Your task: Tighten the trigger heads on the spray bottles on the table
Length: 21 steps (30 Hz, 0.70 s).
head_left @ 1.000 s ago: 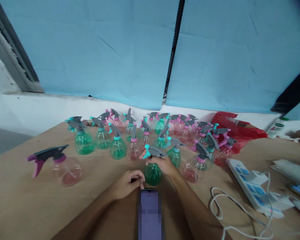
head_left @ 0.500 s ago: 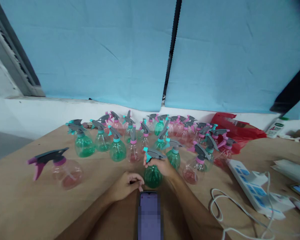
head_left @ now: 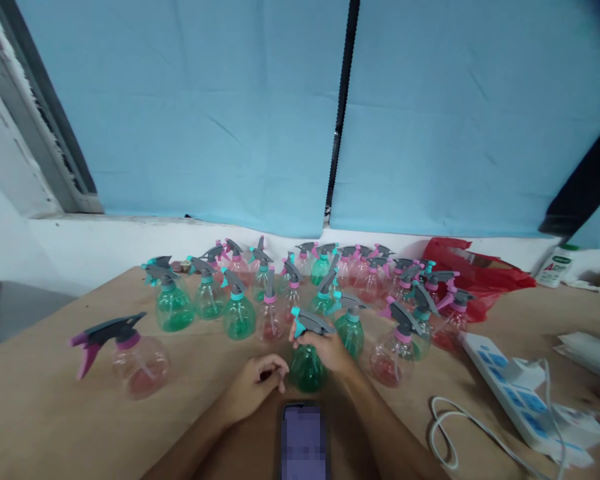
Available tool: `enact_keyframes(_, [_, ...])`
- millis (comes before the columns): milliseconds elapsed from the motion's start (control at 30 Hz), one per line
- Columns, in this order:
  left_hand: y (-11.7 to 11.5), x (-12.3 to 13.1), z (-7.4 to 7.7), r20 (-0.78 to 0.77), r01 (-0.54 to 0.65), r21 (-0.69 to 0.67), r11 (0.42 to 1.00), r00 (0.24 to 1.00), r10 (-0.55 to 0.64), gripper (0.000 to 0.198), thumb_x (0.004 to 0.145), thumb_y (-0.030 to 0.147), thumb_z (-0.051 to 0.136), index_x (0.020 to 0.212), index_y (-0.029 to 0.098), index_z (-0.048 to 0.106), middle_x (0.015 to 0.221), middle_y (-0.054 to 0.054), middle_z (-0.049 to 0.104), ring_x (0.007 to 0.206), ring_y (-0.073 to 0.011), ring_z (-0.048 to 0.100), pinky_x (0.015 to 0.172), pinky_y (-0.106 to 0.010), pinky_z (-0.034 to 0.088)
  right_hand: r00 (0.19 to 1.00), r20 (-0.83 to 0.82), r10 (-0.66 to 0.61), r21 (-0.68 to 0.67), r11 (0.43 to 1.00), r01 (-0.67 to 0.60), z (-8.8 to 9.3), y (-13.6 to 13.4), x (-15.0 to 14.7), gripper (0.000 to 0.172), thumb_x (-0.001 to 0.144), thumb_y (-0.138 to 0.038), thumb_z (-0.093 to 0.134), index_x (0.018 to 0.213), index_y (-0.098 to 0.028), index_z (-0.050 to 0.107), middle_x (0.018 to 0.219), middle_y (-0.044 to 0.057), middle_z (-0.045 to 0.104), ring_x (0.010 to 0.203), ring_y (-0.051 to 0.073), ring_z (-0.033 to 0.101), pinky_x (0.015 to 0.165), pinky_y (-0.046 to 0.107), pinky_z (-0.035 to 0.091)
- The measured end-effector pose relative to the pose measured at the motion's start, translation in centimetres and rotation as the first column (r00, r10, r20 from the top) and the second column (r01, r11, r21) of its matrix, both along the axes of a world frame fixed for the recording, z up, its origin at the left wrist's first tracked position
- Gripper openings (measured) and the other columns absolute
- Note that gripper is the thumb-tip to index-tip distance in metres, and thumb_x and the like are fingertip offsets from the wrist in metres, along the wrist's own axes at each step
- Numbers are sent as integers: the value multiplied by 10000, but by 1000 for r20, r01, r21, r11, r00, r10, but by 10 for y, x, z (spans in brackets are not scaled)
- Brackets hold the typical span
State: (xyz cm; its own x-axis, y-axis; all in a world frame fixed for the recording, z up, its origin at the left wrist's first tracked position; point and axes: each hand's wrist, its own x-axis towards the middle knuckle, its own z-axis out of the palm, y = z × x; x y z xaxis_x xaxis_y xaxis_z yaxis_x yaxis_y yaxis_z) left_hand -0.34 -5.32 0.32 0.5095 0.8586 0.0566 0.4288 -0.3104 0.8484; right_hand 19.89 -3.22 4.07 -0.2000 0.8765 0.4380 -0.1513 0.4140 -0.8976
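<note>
My right hand (head_left: 329, 349) is wrapped around the neck of a green spray bottle (head_left: 307, 373). This bottle has a grey head and a turquoise trigger, and it stands upright with its nozzle to the left. Just left of it, my left hand (head_left: 258, 381) rests on the table with its fingers curled in and nothing visible in them. A phone (head_left: 304, 443) with a blurred screen lies below the bottle, between my forearms. Close on the right stand another green spray bottle (head_left: 351, 337) and a clear pink one (head_left: 391, 360).
Several pink and green spray bottles (head_left: 239, 317) stand in rows toward the wall. A pink spray bottle (head_left: 141, 367) sits apart at left. At right are a red plastic bag (head_left: 500, 280), a white power strip (head_left: 515, 400), a white cable (head_left: 443, 437) and a white bottle (head_left: 556, 267).
The whole view has shifted slightly, so things sit lower in the picture. Both hands keep nearly the same pose, the right one still around the green spray bottle.
</note>
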Motion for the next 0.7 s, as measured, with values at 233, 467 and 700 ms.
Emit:
enact_keyframes(233, [-4, -5, 5, 82, -113, 423, 899, 993, 86, 578, 932, 392, 596, 1439, 239, 363, 1325, -125, 534, 1196, -262, 546, 1026, -430, 450, 990, -115, -76, 65, 994, 84, -15, -15, -29, 353, 816, -291, 645, 1149, -258, 530, 947, 5, 617, 879, 174, 588, 834, 291, 476])
enact_keyframes(467, [-15, -14, 9, 17, -181, 522, 834, 979, 202, 640, 846, 386, 697, 1388, 221, 400, 1355, -147, 548, 1245, -325, 555, 1045, -493, 473, 997, -27, 69, 64, 996, -67, -10, -22, -44, 282, 862, -284, 608, 1140, -264, 566, 1048, 13, 573, 1008, 189, 530, 925, 303, 419])
enact_keyframes(700, [-16, -71, 26, -95, -313, 629, 712, 878, 469, 537, 922, 489, 578, 1374, 222, 463, 1313, -119, 594, 1227, -324, 573, 1038, -489, 478, 982, 160, -104, 293, 955, 54, 36, -9, -58, 289, 972, -271, 431, 1125, -251, 676, 1127, 40, 616, 931, 179, 582, 862, 303, 462])
